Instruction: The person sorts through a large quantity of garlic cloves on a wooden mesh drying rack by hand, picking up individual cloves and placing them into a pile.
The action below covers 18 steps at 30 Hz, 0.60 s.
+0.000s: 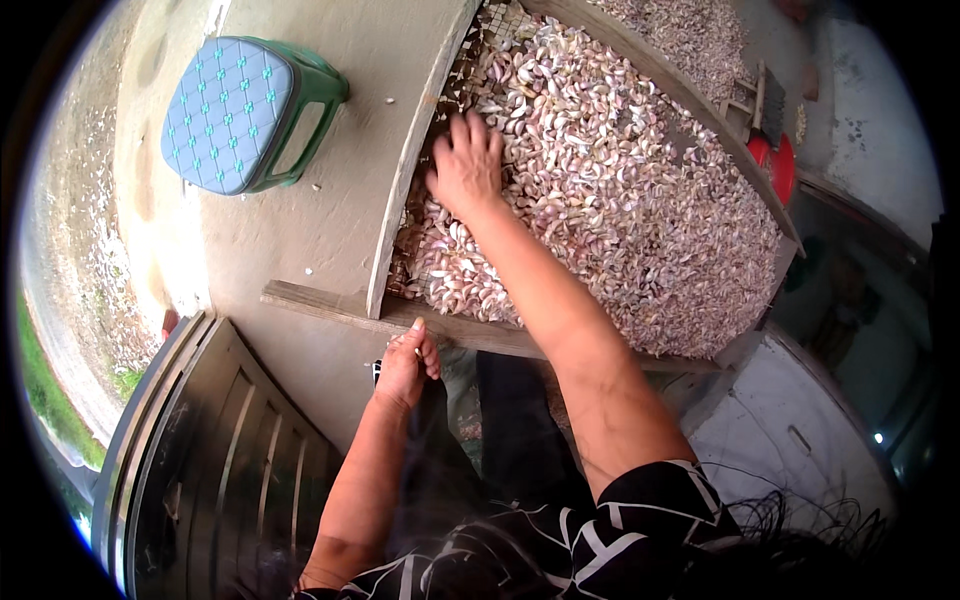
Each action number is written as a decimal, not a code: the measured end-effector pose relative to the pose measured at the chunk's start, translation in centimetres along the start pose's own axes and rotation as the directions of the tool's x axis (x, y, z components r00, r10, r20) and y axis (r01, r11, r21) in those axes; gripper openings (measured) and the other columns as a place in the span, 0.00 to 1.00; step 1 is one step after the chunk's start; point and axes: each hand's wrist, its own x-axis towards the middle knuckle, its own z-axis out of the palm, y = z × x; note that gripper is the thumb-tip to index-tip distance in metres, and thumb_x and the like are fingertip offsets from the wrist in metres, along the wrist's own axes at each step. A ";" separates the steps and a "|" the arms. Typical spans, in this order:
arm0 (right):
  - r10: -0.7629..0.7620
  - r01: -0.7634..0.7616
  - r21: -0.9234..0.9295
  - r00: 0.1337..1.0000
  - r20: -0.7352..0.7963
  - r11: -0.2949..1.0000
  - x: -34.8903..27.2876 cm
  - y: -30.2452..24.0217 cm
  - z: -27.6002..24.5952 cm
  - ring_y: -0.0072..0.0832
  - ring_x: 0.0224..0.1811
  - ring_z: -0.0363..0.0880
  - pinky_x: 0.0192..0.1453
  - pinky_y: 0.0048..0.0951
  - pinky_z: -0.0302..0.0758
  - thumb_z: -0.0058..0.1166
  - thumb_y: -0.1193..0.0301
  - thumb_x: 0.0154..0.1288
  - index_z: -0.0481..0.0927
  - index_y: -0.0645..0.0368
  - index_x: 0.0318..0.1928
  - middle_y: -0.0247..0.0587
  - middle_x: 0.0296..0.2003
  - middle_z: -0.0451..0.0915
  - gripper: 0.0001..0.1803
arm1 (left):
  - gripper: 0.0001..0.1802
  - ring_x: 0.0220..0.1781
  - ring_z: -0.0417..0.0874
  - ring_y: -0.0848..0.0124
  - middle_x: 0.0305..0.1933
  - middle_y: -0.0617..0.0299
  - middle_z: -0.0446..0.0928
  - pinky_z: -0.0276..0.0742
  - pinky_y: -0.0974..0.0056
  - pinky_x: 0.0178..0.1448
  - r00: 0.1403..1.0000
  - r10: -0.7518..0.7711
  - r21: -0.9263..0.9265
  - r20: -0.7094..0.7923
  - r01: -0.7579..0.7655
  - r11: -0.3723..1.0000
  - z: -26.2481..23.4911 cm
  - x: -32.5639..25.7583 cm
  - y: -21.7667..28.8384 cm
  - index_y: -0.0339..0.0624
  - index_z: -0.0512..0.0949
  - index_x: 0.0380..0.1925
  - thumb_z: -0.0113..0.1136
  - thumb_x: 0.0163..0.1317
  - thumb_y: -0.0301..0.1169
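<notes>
A wide wood-framed tray [395,215] is spread with a thick layer of loose garlic cloves [580,180], whitish with purple-pink skins. My right hand [468,170] reaches over the tray's left side, palm down, its fingers apart and slightly blurred at the edge of the cloves. No clove can be seen gripped in it. Below the near wooden bar [325,303], my left hand [405,367] is held with its fingers curled in and the thumb pointing up. Whatever lies inside those fingers, if anything, is hidden.
A green plastic stool [230,115] with a blue patterned top stands on the concrete left of the tray. A dark panelled door [230,450] is at lower left. More garlic [690,40] lies beyond the tray's far board, near a red object [780,168] and a brush-like tool [768,105].
</notes>
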 end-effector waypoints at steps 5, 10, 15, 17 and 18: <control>-0.316 0.336 0.144 0.938 -0.143 0.931 -11.2 1.3 2.8 0.40 0.59 0.52 0.58 0.45 0.53 0.50 0.74 0.46 0.70 0.51 0.44 0.44 0.54 0.58 0.19 | 0.22 0.13 0.61 0.72 0.11 0.64 0.58 0.60 0.68 0.19 0.999 0.033 -0.031 0.006 -0.033 0.999 -0.6 -0.9 1.1 0.46 0.58 0.11 0.45 0.58 0.45; -0.192 0.195 0.035 0.978 -0.082 0.980 -14.1 8.1 1.8 0.40 0.58 0.53 0.59 0.42 0.51 0.50 0.78 0.46 0.70 0.47 0.43 0.45 0.54 0.57 0.20 | 0.21 0.13 0.62 0.72 0.11 0.63 0.59 0.61 0.68 0.19 0.999 0.023 -0.088 0.048 -0.019 0.996 -2.3 -0.7 1.1 0.45 0.59 0.11 0.44 0.59 0.43; 0.316 -0.280 0.153 0.891 -0.325 0.948 -5.7 14.7 -0.7 0.44 0.58 0.53 0.56 0.44 0.56 0.50 0.62 0.51 0.63 0.49 0.52 0.49 0.57 0.52 0.25 | 0.20 0.14 0.65 0.71 0.12 0.61 0.62 0.63 0.69 0.20 0.996 0.045 -0.021 0.074 -0.044 0.999 -2.4 -0.5 0.3 0.43 0.62 0.13 0.45 0.59 0.42; 0.506 -0.433 0.267 0.778 -0.373 0.861 -1.6 16.0 -1.0 0.44 0.58 0.52 0.57 0.42 0.55 0.47 0.58 0.52 0.62 0.48 0.53 0.48 0.58 0.51 0.26 | 0.20 0.14 0.66 0.71 0.13 0.60 0.64 0.64 0.69 0.20 0.991 0.063 0.009 0.120 -0.065 0.998 -2.0 -0.3 0.3 0.42 0.64 0.13 0.46 0.58 0.42; 0.578 -0.489 0.322 0.757 -0.304 0.811 0.4 15.5 -1.2 0.44 0.59 0.51 0.58 0.43 0.53 0.46 0.57 0.53 0.61 0.48 0.53 0.48 0.59 0.50 0.26 | 0.19 0.15 0.67 0.71 0.14 0.59 0.67 0.64 0.69 0.21 0.985 0.079 0.005 0.151 -0.080 0.997 -2.2 -0.4 0.3 0.41 0.66 0.15 0.46 0.58 0.41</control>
